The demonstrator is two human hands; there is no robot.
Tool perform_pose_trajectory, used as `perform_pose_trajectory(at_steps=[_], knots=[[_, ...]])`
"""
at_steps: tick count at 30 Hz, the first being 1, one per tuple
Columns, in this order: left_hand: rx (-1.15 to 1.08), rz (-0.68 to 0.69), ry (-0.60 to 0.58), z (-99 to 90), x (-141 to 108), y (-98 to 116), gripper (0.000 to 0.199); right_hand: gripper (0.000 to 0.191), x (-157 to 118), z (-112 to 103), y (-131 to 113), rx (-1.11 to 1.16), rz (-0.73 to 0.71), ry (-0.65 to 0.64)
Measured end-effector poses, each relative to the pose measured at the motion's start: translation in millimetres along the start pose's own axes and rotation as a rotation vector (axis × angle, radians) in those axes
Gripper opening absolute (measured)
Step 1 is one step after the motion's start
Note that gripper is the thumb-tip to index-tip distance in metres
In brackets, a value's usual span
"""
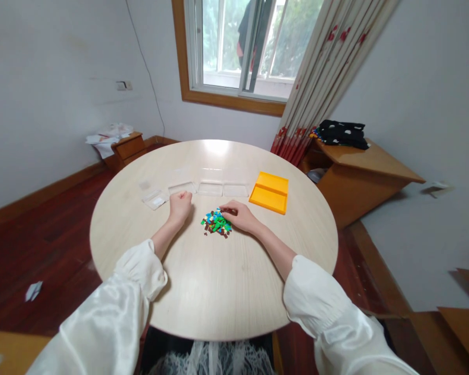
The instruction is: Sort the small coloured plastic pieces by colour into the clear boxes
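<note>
A pile of small toy building bricks (218,223), green, blue, brown and pale yellow, lies on the round table (219,281). My right hand (238,216) is at the pile's right edge, its fingers curled down and the thumb among the bricks. Brown bits show beside the fingertips, but what is pinched there is too small to name. To the left of the pile, my left hand (180,205) is closed in a fist, and whatever it may hold is hidden. Just behind that fist stands a clear plastic box (183,187).
More clear boxes (210,188) stand in a row behind the bricks. An open yellow case (269,191) lies to the right. A small clear container (154,200) is at the left. Beyond the table are a wooden cabinet (367,179), a curtain (328,67) and a window.
</note>
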State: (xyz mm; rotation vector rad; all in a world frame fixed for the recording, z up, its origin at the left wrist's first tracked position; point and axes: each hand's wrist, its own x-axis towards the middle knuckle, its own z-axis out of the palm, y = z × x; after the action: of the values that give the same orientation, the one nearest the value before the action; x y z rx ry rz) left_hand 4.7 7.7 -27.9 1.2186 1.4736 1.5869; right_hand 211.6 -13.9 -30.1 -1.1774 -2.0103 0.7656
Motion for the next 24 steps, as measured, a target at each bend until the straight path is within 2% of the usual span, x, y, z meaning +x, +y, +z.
perform_pose_trajectory(at_steps=[8, 12, 18, 24], knots=[[0.087, 0.040, -0.098, 10.6, -1.3, -1.6, 0.031, 0.023, 7.9, 4.1, 3.9, 0.051, 0.036, 0.025], [0.140, 0.077, -0.150, 15.7, -4.6, 5.2, 0.033, 0.025, 9.7, 5.5, 5.9, 0.180, 0.074, 0.078], [0.137, 0.077, -0.292, 22.3, -8.6, 6.1, 0.027, 0.030, 18.1, 10.2, 9.2, 0.374, 0.112, 0.137], [0.111, 0.082, -0.281, 36.2, -4.5, 2.1, 0.020, 0.039, 30.6, 15.3, 12.1, 0.530, 0.121, 0.165]])
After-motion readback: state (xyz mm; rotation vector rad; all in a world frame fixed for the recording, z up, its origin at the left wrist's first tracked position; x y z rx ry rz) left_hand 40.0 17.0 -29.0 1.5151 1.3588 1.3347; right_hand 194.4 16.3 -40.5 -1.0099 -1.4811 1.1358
